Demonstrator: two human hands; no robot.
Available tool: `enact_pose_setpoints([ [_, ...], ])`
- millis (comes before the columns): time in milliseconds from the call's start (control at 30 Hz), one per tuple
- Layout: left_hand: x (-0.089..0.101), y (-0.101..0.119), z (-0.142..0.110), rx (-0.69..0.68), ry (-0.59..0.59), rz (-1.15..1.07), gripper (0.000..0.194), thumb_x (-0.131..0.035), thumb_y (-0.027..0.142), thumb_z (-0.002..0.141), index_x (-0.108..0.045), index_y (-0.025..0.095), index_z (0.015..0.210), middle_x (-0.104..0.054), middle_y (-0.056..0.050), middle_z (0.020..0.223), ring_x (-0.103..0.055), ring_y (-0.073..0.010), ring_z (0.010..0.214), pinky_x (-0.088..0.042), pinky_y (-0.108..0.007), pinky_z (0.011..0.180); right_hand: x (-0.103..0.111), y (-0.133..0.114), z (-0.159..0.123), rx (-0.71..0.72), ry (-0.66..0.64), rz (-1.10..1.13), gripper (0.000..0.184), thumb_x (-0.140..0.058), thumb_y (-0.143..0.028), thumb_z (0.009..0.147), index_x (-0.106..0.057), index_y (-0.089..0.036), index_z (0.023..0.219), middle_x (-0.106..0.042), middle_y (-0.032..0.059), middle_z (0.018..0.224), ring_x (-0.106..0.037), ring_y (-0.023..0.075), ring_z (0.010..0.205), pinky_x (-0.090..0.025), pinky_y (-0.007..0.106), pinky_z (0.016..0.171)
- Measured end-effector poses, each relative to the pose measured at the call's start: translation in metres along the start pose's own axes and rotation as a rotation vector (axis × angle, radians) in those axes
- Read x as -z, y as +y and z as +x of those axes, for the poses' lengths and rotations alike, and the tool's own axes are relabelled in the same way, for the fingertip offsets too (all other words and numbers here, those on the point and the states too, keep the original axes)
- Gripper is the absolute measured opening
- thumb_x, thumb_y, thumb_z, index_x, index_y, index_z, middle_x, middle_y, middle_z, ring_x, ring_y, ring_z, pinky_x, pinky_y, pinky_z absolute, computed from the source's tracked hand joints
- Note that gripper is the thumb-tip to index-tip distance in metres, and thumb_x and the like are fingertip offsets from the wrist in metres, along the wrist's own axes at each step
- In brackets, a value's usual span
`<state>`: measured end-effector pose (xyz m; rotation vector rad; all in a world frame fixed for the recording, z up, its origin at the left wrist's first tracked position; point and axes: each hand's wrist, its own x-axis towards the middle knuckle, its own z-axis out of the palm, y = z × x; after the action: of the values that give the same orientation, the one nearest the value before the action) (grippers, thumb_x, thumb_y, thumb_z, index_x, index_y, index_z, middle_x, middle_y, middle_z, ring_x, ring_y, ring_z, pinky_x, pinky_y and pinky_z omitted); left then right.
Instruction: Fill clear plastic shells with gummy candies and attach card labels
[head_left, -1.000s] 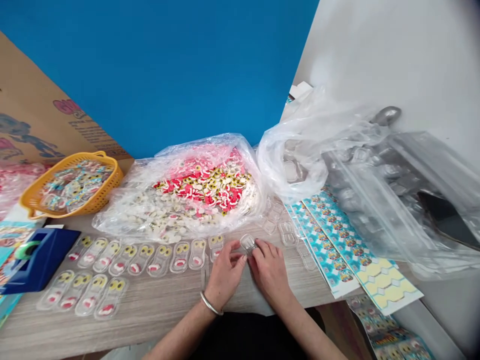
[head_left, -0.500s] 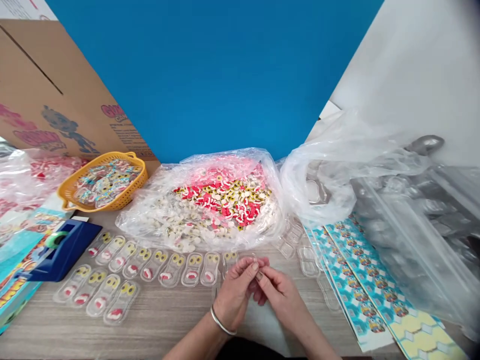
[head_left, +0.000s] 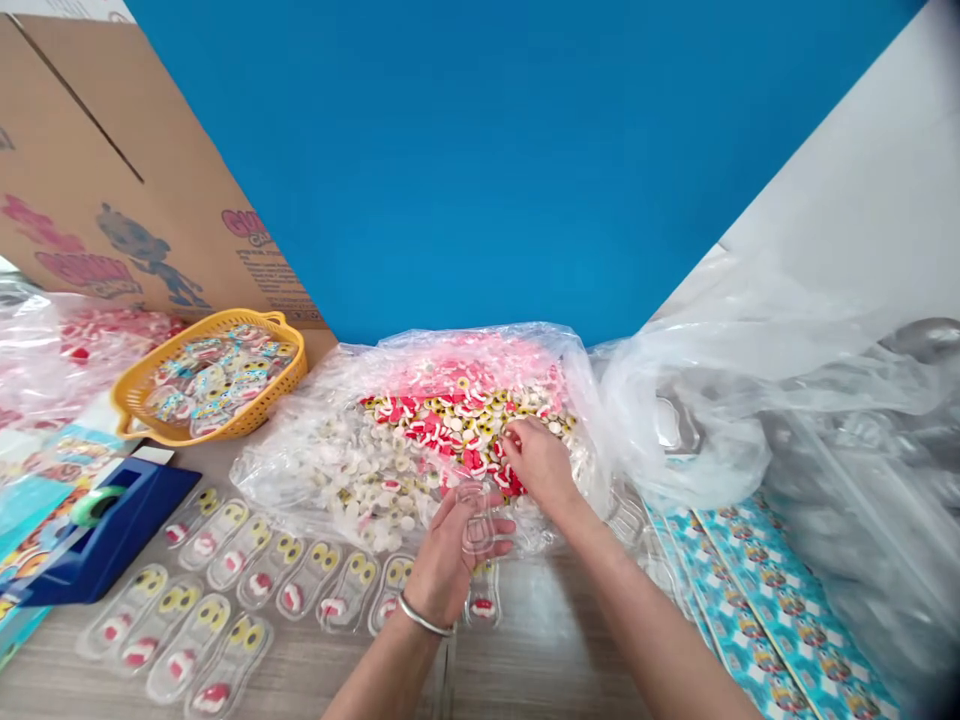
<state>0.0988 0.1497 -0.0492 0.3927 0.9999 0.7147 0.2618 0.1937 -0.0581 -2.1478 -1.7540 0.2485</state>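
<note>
A clear plastic blister shell (head_left: 478, 520) rests in my left hand (head_left: 442, 545), held between the thumb and fingers. My right hand (head_left: 541, 462) reaches into the open plastic bag (head_left: 307, 440) of small gummy candies (head_left: 435, 425), red-and-white teeth and yellow eyes. Its fingers are curled together on the pile, and what they pinch is hidden. Left of my hands, filled shells (head_left: 307, 585) lie in two rows, each with yellow eyes and a red-and-white mouth piece. One more filled shell (head_left: 482, 600) lies just below my left hand.
A yellow basket (head_left: 289, 375) of packed candies stands at left, near a blue tape dispenser (head_left: 142, 505) and a cardboard box (head_left: 82, 120). Printed blue card strips (head_left: 750, 590) and a bag of clear shells (head_left: 847, 480) lie at right. Behind rises a blue panel (head_left: 487, 170).
My hands were together above the table. Now they are apart: the right has gone forward into the candy pile, while the left holds the clear shell closer to the bag. The view has shifted.
</note>
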Motion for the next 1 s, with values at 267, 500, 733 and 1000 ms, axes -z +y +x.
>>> enact_pose_setpoints([
  [267,0.002,0.001,0.007,-0.009,-0.006,0.010,0.043,-0.072,0.036,0.075,-0.057,0.020,0.112,-0.070,-0.010,0.114,-0.073,-0.0220,0.079,-0.057,-0.034,0.066,-0.010,0.001,0.001,0.038,-0.014,-0.104,0.011,-0.052,-0.020,0.093,-0.062,-0.022,0.096,-0.062,0.0059,0.104,-0.061,0.0190,0.093,-0.043,0.027,0.077],
  [500,0.000,0.003,0.007,-0.041,0.005,-0.006,0.040,-0.072,0.037,0.076,-0.056,0.019,0.108,-0.069,-0.011,0.117,-0.073,-0.0229,0.083,-0.058,-0.035,0.070,-0.016,-0.005,0.005,-0.064,-0.035,-0.173,0.021,-0.053,-0.016,0.088,-0.058,-0.020,0.107,-0.062,0.0097,0.106,-0.063,0.0198,0.080,-0.041,0.028,0.065],
  [733,-0.001,0.005,0.014,-0.071,-0.008,-0.040,0.039,-0.072,0.036,0.076,-0.061,0.018,0.108,-0.069,-0.012,0.114,-0.072,-0.0240,0.084,-0.058,-0.037,0.074,-0.015,0.014,-0.001,-0.056,0.045,0.382,0.014,-0.054,-0.016,0.080,-0.059,-0.020,0.092,-0.066,0.0039,0.093,-0.062,0.0174,0.079,-0.047,0.027,0.069],
  [1000,-0.012,0.006,0.020,-0.069,-0.047,-0.031,0.042,-0.071,0.040,0.079,-0.062,0.019,0.113,-0.070,-0.010,0.105,-0.071,-0.0236,0.082,-0.057,-0.034,0.068,0.005,-0.003,-0.038,-0.253,-0.211,1.188,0.025,-0.069,-0.041,0.076,-0.064,-0.021,0.090,-0.069,0.0006,0.078,-0.063,0.0156,0.065,-0.051,0.027,0.058],
])
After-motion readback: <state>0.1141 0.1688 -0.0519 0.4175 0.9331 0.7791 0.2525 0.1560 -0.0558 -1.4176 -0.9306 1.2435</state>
